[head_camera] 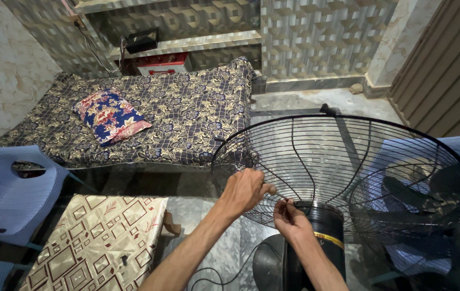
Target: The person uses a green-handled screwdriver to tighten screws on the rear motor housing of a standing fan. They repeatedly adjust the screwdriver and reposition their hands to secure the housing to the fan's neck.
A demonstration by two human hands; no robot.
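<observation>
Where 2 hands meet, left hand and right hand pinch 1 fan guard.

Lighting is even and moderately bright, soft daylight in character, its source not visible; shadows are weak, darkest under the bed and at the lower right corner. Focus is sharp centrally. Wide-angle distortion bends the walls and shelf lines toward the frame edges.
</observation>
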